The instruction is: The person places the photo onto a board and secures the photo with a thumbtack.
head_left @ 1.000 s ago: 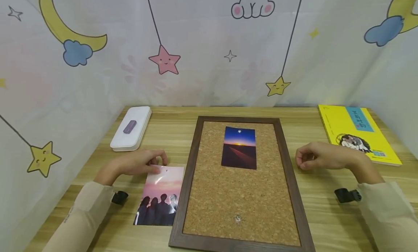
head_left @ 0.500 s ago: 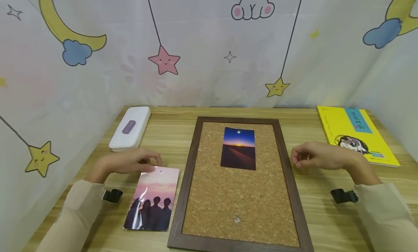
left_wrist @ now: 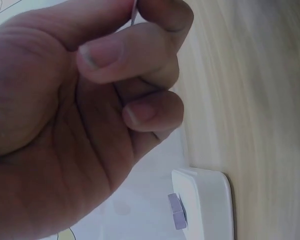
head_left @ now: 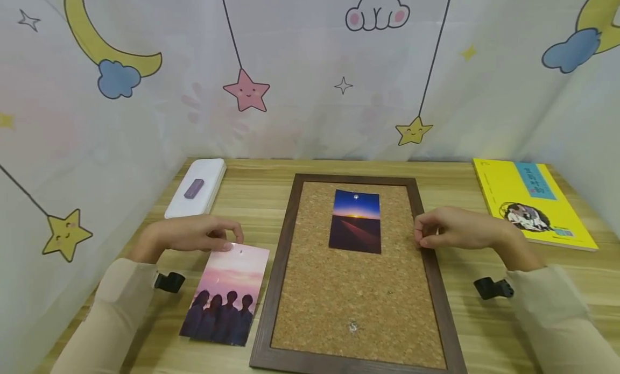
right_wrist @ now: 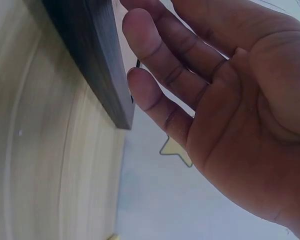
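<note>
Left of the corkboard, my left hand [head_left: 194, 233] pinches the upper left corner of a photo [head_left: 230, 293] with a pink sky and several dark silhouettes. In the left wrist view a thin edge shows between thumb and finger. The photo's lower left border looks doubled; I cannot tell whether another lies beneath. My right hand [head_left: 455, 227], loosely curled and holding nothing, is over the right side of the dark-framed corkboard [head_left: 315, 304]. Whether it touches the frame is unclear. A sunset photo [head_left: 355, 223] hangs on the upper cork under a pin [head_left: 356, 197].
A white case [head_left: 208, 183] with a small purple block [head_left: 194, 189] on it lies at the back left. At the back right is a yellow book [head_left: 508, 185]. A small pale clear thing [head_left: 353, 326] sits low on the cork. A patterned curtain [head_left: 300, 56] stands behind the table.
The pink photo has shifted left, away from the board's frame, in my left hand, and its lower end has swung left. My right hand has moved left, from beside the board to over its right edge.
</note>
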A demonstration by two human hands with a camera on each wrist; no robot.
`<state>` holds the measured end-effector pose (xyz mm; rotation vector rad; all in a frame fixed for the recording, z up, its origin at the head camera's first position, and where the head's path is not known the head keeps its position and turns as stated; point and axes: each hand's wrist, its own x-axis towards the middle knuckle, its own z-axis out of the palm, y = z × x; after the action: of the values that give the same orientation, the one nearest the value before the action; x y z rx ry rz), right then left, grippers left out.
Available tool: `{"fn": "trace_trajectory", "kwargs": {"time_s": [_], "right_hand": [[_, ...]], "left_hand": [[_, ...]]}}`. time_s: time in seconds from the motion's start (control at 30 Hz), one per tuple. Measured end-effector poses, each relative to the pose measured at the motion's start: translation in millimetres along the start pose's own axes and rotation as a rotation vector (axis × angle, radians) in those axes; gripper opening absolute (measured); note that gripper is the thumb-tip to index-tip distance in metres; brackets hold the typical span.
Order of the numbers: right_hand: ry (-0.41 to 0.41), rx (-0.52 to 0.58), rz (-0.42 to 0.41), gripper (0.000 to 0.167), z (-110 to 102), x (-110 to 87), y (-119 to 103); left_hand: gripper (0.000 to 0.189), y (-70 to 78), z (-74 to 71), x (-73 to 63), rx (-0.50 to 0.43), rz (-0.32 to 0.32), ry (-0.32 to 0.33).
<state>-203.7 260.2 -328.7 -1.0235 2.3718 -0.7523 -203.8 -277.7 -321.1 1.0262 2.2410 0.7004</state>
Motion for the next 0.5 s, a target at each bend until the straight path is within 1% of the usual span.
{"fn": "trace_trajectory", "kwargs": {"time_s": [0.1,0.27,0.43,0.5], "right_hand": [[0.002,0.000,-0.001,0.007,1,6.0,-5],[-0.021,0.043,-0.016,0.009,4,10.9,-12],[-0.037,0.060,-0.062,0.007,7,18.9,-15],[-0.044,0.059,-0.082,0.008,9,23.1,-17]], "left_hand": [[0.014,1.6,-0.9,-1.1,-0.001,0.009,0.009],[0.013,3.3,-1.5,-2.4,-0.006,0.029,0.018],[0.013,7.2,-4.0,-3.3,0.015,0.027,0.042],[0.013,9.6,-5.1,-1.6,0.019,0.029,0.050]]}}
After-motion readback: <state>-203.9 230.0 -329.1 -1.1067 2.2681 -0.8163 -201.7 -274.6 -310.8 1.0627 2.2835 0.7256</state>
